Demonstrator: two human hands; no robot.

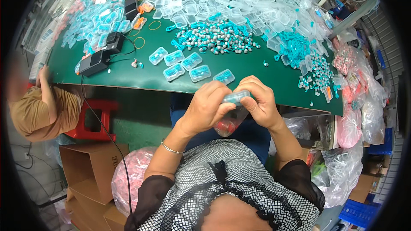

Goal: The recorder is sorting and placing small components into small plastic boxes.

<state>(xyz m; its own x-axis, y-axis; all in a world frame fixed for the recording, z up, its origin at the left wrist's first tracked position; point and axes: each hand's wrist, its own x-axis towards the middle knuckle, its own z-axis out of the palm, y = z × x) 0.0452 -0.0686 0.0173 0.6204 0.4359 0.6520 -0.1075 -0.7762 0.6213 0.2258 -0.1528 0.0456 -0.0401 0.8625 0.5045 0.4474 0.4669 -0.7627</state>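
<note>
Between my two hands, just off the table's near edge, is a small clear plastic case (235, 98) with blue parts inside. My left hand (208, 104) grips its left end, thumb along the near side. Fingers of my right hand (259, 101) wrap the other end, with the thumb pressed on it. Beyond my hands, a filled clear case (224, 76) lies near the table edge. Several more filled cases (192, 61) sit to its left. Farther back is a heap of blue cords with silvery-white tips (217, 37). Below my hands, a clear bag with something red (226, 125) hangs near my lap.
Empty clear cases (239, 0) pile across the back of the green table (141, 70). Filled blue cases (100, 19) and black boxes (95, 62) with a cable stand left. Small blue-and-white pieces (317, 75) lie right. Another person (45, 111) sits left beside a red stool (96, 119).
</note>
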